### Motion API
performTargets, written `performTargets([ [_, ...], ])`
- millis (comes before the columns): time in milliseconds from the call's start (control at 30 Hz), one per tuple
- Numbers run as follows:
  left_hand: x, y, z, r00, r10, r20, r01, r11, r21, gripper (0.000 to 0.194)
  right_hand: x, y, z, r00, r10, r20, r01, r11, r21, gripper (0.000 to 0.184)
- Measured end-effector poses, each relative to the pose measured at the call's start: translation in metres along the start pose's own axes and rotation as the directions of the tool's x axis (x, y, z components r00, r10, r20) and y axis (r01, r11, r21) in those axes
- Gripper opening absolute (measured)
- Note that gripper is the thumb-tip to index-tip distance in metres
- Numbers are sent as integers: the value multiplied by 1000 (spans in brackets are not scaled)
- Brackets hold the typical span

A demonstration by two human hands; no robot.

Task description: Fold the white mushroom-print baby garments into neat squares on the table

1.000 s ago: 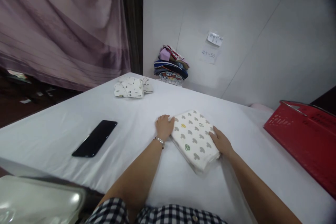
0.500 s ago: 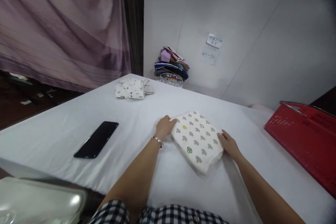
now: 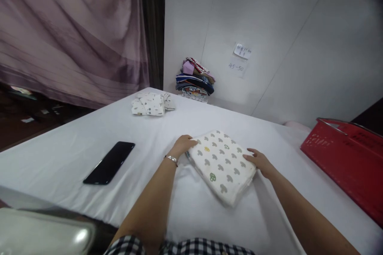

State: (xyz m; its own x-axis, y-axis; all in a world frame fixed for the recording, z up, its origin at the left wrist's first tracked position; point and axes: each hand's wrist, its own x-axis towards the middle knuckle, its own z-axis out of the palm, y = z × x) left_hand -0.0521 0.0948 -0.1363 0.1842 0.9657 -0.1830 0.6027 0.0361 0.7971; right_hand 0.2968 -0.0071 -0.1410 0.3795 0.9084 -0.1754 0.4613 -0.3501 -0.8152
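A folded white cloth (image 3: pixel 220 165) printed with grey mushrooms, plus a yellow and a green one, lies at an angle before me. My left hand (image 3: pixel 183 146) grips its left corner, thumb on top and fingers tucked out of sight beneath. At the opposite corner my right hand (image 3: pixel 259 161) holds the edge, with the thumb side over the fabric and the other fingers partly hidden. The cloth's layers show along its near edges, and the left corner looks slightly raised.
A black smartphone (image 3: pixel 109 163) lies left of my arm. Farther back is a crumpled patterned white cloth (image 3: pixel 151 104). A red basket (image 3: pixel 347 163) stands at the right. Folded fabrics (image 3: pixel 195 79) are stacked against the wall beyond the white-covered table (image 3: pixel 143 199).
The cloth has shifted slightly left, and my left hand has moved left with its corner. My right hand reaches a little farther over the cloth's edge. The view has tilted slightly.
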Motion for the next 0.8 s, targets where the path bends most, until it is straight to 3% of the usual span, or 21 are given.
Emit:
performTargets([
  [67,-5,-1,-9,998,11,66,-10,1000,-17,26,9,-9,-1,999,-30,-11,30,998,48,74],
  [167,-11,-4,-16,969,4,247,10,998,-55,26,29,-25,1,990,-98,-100,107,990,91,74],
  [267,-13,-7,-15,927,-37,374,63,996,-57,35,45,-34,8,986,-56,-155,74,990,116,75],
  [333,-12,-6,-11,929,-75,362,92,995,-28,46,51,-32,14,990,15,-142,4,991,135,76],
  [400,-10,-3,-5,959,-88,271,76,996,52,54,50,-27,19,989,63,-134,-41,986,161,76],
  [500,-8,4,7,996,-8,89,-11,977,212,58,40,-18,20,983,114,-141,-80,972,222,76],
  [567,-8,8,14,999,27,30,-34,964,262,59,29,-14,18,977,153,-146,-111,959,261,78],
  [800,-6,12,25,995,-14,98,-16,954,300,53,-2,-9,13,959,252,-128,-194,915,353,86],
])
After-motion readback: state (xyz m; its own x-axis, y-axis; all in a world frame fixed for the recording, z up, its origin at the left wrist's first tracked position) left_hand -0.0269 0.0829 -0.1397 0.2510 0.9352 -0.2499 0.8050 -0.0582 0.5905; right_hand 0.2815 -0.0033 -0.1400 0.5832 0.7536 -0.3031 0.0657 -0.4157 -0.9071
